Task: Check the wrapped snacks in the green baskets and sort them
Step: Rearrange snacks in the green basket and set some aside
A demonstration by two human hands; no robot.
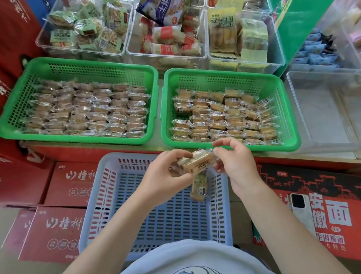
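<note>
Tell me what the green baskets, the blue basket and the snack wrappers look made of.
Green baskets: moulded plastic by the look, slightly glossy, with even grid holes. Blue basket: likely the same, paler and duller, slotted. Wrapper on the snack in both hands: thin clear film, probably plastic, shiny, with the biscuit showing through.

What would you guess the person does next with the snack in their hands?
Probably lower it into the blue basket: both the left hand and right hand pinch one wrapped snack right above it, where another snack seems to lie.
</note>
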